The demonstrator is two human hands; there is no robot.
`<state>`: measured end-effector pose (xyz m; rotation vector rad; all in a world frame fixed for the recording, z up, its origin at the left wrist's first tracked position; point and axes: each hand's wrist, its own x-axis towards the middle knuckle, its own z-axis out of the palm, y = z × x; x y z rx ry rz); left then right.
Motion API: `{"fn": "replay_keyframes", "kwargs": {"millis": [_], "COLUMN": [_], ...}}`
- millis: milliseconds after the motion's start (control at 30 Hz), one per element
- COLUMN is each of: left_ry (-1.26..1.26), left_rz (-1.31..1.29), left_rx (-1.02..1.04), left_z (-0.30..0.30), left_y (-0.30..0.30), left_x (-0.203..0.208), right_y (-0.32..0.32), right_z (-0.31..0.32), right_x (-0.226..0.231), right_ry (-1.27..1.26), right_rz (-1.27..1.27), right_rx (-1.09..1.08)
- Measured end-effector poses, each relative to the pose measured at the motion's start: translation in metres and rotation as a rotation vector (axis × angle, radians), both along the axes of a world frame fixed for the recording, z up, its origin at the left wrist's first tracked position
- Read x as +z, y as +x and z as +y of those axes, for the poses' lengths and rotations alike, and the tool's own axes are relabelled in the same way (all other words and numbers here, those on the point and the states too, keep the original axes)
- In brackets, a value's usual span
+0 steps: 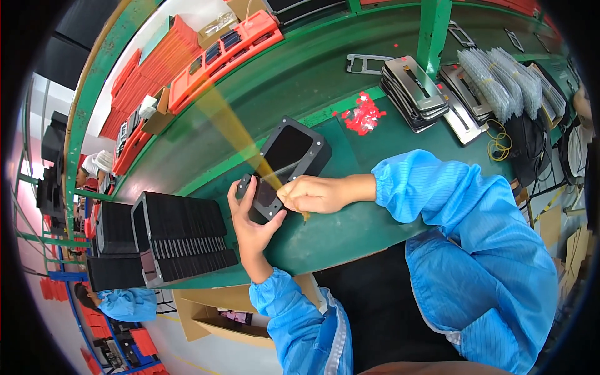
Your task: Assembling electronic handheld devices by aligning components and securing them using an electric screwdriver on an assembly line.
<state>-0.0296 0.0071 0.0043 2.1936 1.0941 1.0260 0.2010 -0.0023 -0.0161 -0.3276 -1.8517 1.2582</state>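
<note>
A black rectangular housing (292,142) with rounded corners and a dark recessed panel lies tilted on the green bench. My left hand (252,228) grips its near end, thumb on one side and fingers on the other. Over that end my right hand (315,194) is closed in a fist. A long yellow translucent strip or tool (236,130), smeared by motion, passes into the right fist from the upper left. An amber bit shows below the fist. The curled fingers hide how it is held.
A stack of black housings (181,240) stands at the left. Small red pieces (362,114) lie in a pile behind. Flat phone-like frames (412,87) and clear bubble packs (500,78) sit at the right. A green post (433,31) rises behind; a cardboard box (212,312) is below the bench.
</note>
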Motion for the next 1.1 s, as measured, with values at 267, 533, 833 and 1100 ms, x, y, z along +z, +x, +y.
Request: {"fn": "replay_keyframes", "kwargs": {"millis": [267, 533, 833, 1100], "left_ry": [0.131, 0.103, 0.113, 0.091], "left_rz": [0.147, 0.073, 0.059, 0.026], "left_rx": [0.08, 0.064, 0.087, 0.101], "left_z": [0.003, 0.002, 0.002, 0.002], "left_y": [-0.001, 0.003, 0.0, 0.001], "left_x": [0.007, 0.005, 0.001, 0.003], "right_y": [-0.012, -0.018, -0.001, 0.0], "right_z": [-0.007, -0.015, -0.013, -0.003], "right_x": [-0.008, -0.022, -0.008, -0.015], "right_ry": [0.111, -0.405, -0.152, 0.15], "right_rz": [0.116, 0.312, 0.135, 0.054], "right_rx": [-0.126, 0.1, 0.137, 0.106]}}
